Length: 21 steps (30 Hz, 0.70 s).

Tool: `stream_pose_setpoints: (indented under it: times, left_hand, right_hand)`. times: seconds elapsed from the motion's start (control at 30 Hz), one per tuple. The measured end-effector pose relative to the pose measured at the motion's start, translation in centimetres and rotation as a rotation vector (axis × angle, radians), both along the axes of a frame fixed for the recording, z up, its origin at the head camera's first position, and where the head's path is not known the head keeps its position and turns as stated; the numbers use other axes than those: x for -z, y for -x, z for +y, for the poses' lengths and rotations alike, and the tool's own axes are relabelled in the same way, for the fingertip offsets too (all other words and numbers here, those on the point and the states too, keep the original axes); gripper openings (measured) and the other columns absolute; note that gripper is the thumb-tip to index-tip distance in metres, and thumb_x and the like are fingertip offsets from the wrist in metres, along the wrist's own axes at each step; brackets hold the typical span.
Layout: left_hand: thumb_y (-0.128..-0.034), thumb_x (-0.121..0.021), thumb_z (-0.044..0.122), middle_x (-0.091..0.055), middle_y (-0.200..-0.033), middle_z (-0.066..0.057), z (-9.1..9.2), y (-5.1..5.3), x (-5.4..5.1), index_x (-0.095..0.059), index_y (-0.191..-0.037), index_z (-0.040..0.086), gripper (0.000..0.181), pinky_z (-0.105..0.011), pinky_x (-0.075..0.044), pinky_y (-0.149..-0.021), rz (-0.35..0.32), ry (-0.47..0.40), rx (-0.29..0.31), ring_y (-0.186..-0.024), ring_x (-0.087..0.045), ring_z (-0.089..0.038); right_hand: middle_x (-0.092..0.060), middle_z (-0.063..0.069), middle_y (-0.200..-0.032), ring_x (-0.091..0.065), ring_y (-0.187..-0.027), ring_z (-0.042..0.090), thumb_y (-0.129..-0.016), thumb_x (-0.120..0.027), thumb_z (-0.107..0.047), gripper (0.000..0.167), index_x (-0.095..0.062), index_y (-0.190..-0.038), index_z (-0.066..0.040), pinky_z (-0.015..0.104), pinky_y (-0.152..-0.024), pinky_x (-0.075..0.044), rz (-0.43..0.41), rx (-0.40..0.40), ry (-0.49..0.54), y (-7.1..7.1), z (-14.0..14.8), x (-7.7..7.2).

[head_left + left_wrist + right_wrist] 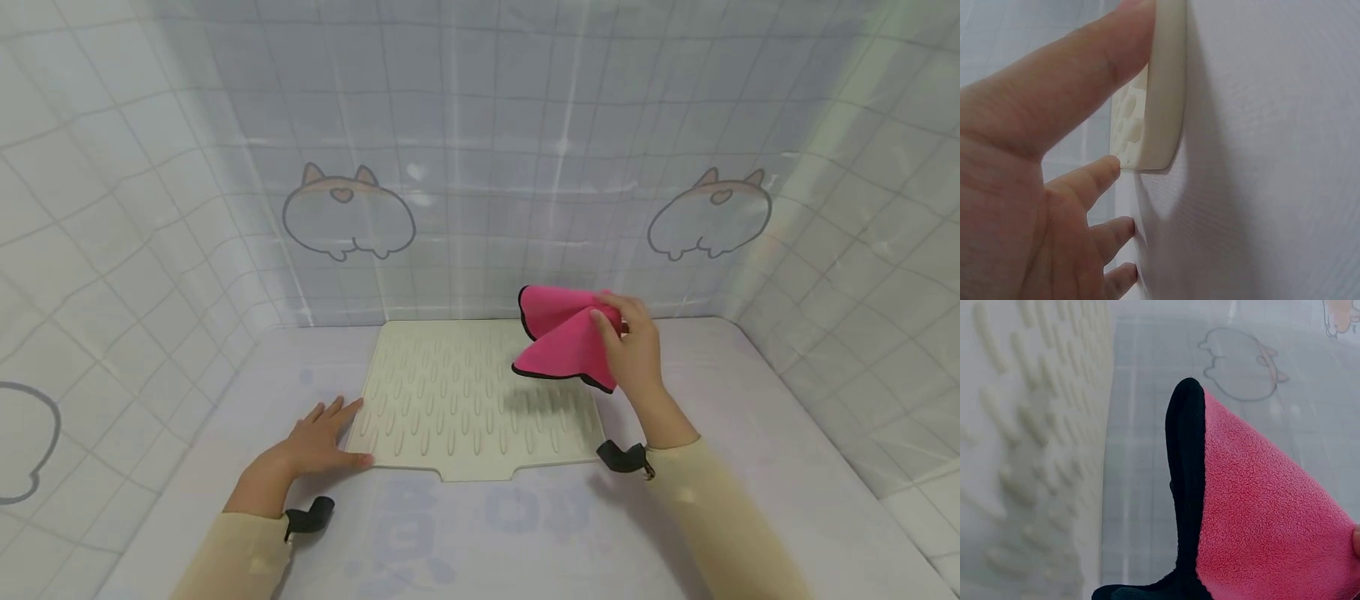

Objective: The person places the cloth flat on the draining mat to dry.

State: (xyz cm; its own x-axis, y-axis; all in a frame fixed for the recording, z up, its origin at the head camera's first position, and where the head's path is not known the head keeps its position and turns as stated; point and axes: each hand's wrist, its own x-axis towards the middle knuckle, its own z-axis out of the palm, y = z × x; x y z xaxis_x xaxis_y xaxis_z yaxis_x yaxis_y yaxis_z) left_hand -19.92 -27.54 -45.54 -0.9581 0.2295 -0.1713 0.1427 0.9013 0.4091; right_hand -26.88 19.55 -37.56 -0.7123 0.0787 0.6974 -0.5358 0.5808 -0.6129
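A pink cloth (570, 343) with black edging hangs bunched from my right hand (636, 350), which pinches it above the right part of a cream ridged board (465, 400). In the right wrist view the cloth (1266, 506) fills the lower right, with a fingertip at its edge and the board (1035, 450) to the left. My left hand (318, 442) rests with spread fingers at the board's left edge, thumb at the front left corner. The left wrist view shows that hand (1054, 169) with its thumb against the board's side (1166, 94).
The board lies on a pale cloth-covered surface (480, 550) with faint printed marks. White grid-patterned curtains (525, 150) with corgi drawings rise behind and on both sides. A black strap piece (622, 457) sticks out at the right wrist, another (311, 515) at the left.
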Motion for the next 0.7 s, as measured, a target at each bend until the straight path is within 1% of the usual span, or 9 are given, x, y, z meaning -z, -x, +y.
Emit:
stream_pose_setpoints:
  times: [0.17,0.3,0.4,0.47,0.57,0.63,0.7]
  left_hand:
    - [-0.0755,-0.075,0.066,-0.016,-0.157,-0.038,-0.1,0.3,0.2,-0.028,-0.156,0.002,0.113,-0.079,-0.009,-0.106,-0.012,0.005,0.001,-0.141,-0.008,-0.064]
    - [-0.0759,-0.075,0.066,-0.016,-0.157,-0.038,0.0,0.2,0.0,-0.028,-0.156,0.003,0.113,-0.079,-0.009,-0.107,-0.018,0.007,0.005,-0.141,-0.008,-0.064]
    - [-0.0760,-0.077,0.062,-0.017,-0.155,-0.040,0.0,0.1,-0.3,-0.029,-0.155,0.000,0.111,-0.080,-0.011,-0.105,-0.010,0.009,0.017,-0.139,-0.010,-0.066]
    - [-0.0762,-0.077,0.063,-0.017,-0.156,-0.039,0.0,0.1,-0.2,-0.029,-0.156,0.001,0.111,-0.080,-0.010,-0.105,-0.009,0.007,0.015,-0.139,-0.009,-0.065]
    - [-0.0752,-0.075,0.067,-0.017,-0.156,-0.038,-0.3,0.2,0.3,-0.029,-0.156,0.003,0.113,-0.079,-0.008,-0.106,-0.002,-0.009,0.012,-0.140,-0.008,-0.064]
    - [-0.0748,-0.074,0.069,-0.016,-0.157,-0.038,-0.3,0.2,0.4,-0.029,-0.156,0.003,0.114,-0.079,-0.007,-0.106,-0.003,-0.020,0.006,-0.141,-0.007,-0.064]
    - [-0.0748,-0.075,0.067,-0.016,-0.157,-0.038,-0.2,0.0,0.2,-0.029,-0.156,0.003,0.114,-0.080,-0.007,-0.106,-0.006,-0.026,0.000,-0.141,-0.007,-0.064]
  right_hand:
    - [-0.063,0.013,-0.120,-0.056,-0.094,0.022,-0.096,-0.069,-0.018,0.029,-0.070,-0.123,-0.007,0.034,-0.073,-0.046,0.006,-0.039,0.019,0.3,-1.5,0.1]
    - [-0.063,0.012,-0.120,-0.057,-0.093,0.021,-0.096,-0.068,-0.018,0.029,-0.070,-0.124,-0.008,0.035,-0.072,-0.048,-0.003,-0.074,0.028,0.5,-2.9,0.5]
    - [-0.064,0.011,-0.120,-0.058,-0.094,0.021,-0.097,-0.068,-0.020,0.029,-0.070,-0.123,-0.008,0.035,-0.072,-0.049,-0.006,-0.097,0.031,0.7,-3.8,0.7]
    - [-0.064,0.010,-0.120,-0.058,-0.094,0.020,-0.097,-0.068,-0.021,0.029,-0.070,-0.123,-0.009,0.035,-0.071,-0.048,-0.004,-0.110,0.036,0.8,-4.5,0.7]
    - [-0.064,0.009,-0.120,-0.057,-0.089,0.018,-0.098,-0.067,-0.021,0.028,-0.071,-0.123,-0.009,0.033,-0.070,-0.047,0.006,-0.136,0.048,0.9,-5.5,0.8]
    - [-0.064,0.008,-0.120,-0.055,-0.088,0.017,-0.098,-0.067,-0.022,0.028,-0.071,-0.122,-0.009,0.032,-0.069,-0.046,0.014,-0.154,0.055,1.0,-6.1,0.9]
    - [-0.064,0.007,-0.120,-0.054,-0.087,0.016,-0.098,-0.067,-0.022,0.028,-0.071,-0.123,-0.010,0.030,-0.069,-0.046,0.014,-0.173,0.063,1.0,-6.6,1.0]
